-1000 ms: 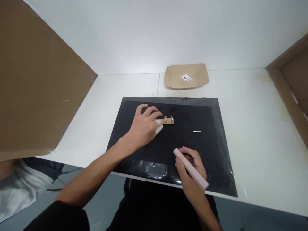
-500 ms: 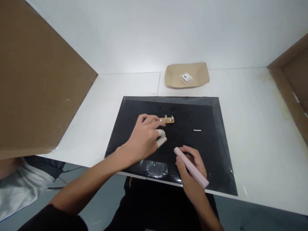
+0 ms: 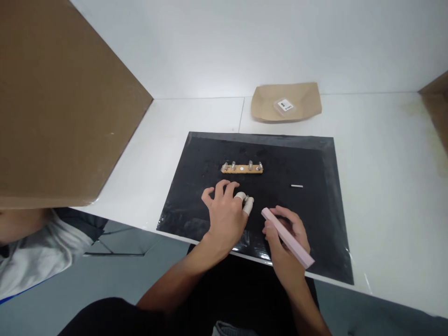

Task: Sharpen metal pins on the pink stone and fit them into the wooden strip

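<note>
My left hand (image 3: 226,212) hovers over the near half of the black mat (image 3: 206,149), just in front of a narrow tan strip. White finger cots cover its thumb and index finger, which are pinched together; a tiny greyish bit shows between the tips, too small to name. Its other fingers are spread. Lying across the mat, the tan strip (image 3: 237,170) carries several upright metal clips and a white dot at its middle. My right hand (image 3: 289,247) is wrapped round a long pale pink bar (image 3: 287,237), held at a slant near the front edge.
A short thin white-and-black rod (image 3: 297,186) lies on the mat's right side. Behind the mat, a brown paper tray (image 3: 304,105) contains a small clear labelled case (image 3: 284,106). A cardboard panel (image 3: 70,102) stands on the left; another person's sleeve (image 3: 38,252) is beyond it.
My left hand has drawn back from the tan strip towards me, uncovering its whole length. My right hand still holds the pink bar. The whole view has shifted slightly.
</note>
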Demonstrator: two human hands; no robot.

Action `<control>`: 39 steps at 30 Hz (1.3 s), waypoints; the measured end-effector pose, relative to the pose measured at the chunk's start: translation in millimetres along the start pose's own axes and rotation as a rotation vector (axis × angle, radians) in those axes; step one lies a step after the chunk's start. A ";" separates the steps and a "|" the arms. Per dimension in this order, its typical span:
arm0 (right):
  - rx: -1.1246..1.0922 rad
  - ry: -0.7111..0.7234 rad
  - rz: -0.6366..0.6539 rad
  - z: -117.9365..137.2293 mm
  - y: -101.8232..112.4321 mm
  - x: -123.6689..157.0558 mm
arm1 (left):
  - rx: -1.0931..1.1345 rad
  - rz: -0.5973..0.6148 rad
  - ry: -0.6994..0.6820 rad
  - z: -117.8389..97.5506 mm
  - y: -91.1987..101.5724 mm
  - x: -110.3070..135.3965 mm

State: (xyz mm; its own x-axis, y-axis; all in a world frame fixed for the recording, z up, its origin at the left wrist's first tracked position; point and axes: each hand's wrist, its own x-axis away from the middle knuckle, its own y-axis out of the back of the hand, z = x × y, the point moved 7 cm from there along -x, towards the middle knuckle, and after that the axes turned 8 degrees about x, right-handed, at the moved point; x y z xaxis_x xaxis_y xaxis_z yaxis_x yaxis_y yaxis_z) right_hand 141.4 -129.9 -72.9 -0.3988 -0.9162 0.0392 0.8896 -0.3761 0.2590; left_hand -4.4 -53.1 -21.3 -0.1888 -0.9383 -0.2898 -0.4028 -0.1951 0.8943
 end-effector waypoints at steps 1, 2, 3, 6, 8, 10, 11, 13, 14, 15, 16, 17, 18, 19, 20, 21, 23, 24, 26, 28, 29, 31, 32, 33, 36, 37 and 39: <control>0.001 -0.007 -0.002 -0.9 0.3 0.2 | 0.002 -0.008 0.029 1.0 -0.8 1.0; 0.001 -0.010 -0.003 -1.5 0.6 0.4 | 0.008 -0.013 0.056 2.4 -1.4 1.9; -0.001 -0.010 -0.004 -1.8 0.7 0.5 | 0.019 -0.015 0.080 4.1 -1.6 2.9; -0.011 -0.002 -0.009 -1.0 0.8 0.6 | 0.064 0.030 0.121 9.4 -1.0 5.3; -0.013 -0.001 -0.019 -0.4 1.0 0.5 | 0.078 0.103 0.107 12.0 -0.6 6.9; -0.014 -0.005 -0.036 -0.2 1.9 0.6 | 0.081 0.187 0.081 14.4 -1.3 9.1; -0.025 -0.011 -0.043 -0.3 2.2 0.7 | 0.085 0.222 0.071 16.0 -2.2 10.5; -0.072 -0.037 -0.061 -1.2 2.8 1.0 | 0.102 0.260 0.067 19.5 -5.1 13.1; -0.104 -0.051 -0.077 -1.6 3.3 1.2 | 0.111 0.257 0.076 21.5 -6.6 14.2; -0.136 -0.064 -0.093 -1.8 3.7 1.4 | 0.120 0.241 0.091 23.6 -8.2 15.0; -0.166 -0.073 -0.111 -1.6 4.3 1.5 | 0.129 0.217 0.109 25.4 -9.6 15.6; -0.193 -0.074 -0.130 -1.0 5.0 1.4 | 0.138 0.187 0.124 26.8 -10.8 15.9; -0.218 -0.071 -0.143 -0.1 5.5 1.2 | 0.148 0.158 0.134 27.6 -12.0 16.1; -0.242 -0.066 -0.153 0.8 6.1 0.6 | 0.160 0.132 0.139 28.0 -12.9 16.0; -0.263 -0.063 -0.162 1.3 7.0 -0.1 | 0.173 0.108 0.140 28.1 -13.7 15.9; -0.278 -0.064 -0.169 1.4 8.2 -1.0 | 0.186 0.087 0.138 28.1 -14.1 15.6; -0.280 -0.087 -0.164 -0.2 10.2 -3.3 | 0.211 0.051 0.131 28.2 -14.4 15.0; -0.272 -0.104 -0.157 -1.7 11.1 -4.4 | 0.221 0.036 0.127 28.3 -14.3 14.9; -0.262 -0.136 -0.138 -4.7 12.6 -5.9 | 0.237 0.019 0.126 28.7 -14.1 14.8; -0.263 -0.154 -0.118 -7.0 13.3 -5.7 | 0.249 0.015 0.138 29.0 -13.5 15.2; -0.259 -0.156 -0.117 -7.4 14.1 -5.2 | 0.259 0.013 0.142 28.7 -12.6 15.5; -0.238 -0.145 -0.119 -6.9 15.8 -4.2 | 0.301 -0.007 0.130 26.3 -8.3 16.3; -0.230 -0.128 -0.112 -5.4 16.3 -4.3 | 0.334 -0.025 0.104 23.7 -5.1 16.8; -0.224 -0.105 -0.093 -3.0 16.4 -5.1 | 0.375 -0.043 0.065 20.2 -1.6 17.3; -0.232 -0.008 -0.052 9.6 19.8 -9.7 | 0.499 -0.090 -0.046 11.6 8.5 19.0; -0.235 0.026 -0.058 14.9 23.0 -10.8 | 0.547 -0.087 -0.065 10.2 10.2 18.8; -0.206 0.112 -0.043 27.9 29.0 -10.9 | 0.644 -0.038 -0.066 10.1 10.1 16.2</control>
State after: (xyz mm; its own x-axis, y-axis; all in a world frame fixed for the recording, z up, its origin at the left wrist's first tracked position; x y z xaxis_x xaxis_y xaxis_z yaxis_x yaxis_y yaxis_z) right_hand 165.3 -127.0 -38.9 -0.4206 -0.9039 -0.0778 0.9034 -0.4251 0.0557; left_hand -20.6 -67.3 -20.4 -0.2100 -0.9106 -0.3560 -0.8629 0.0014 0.5053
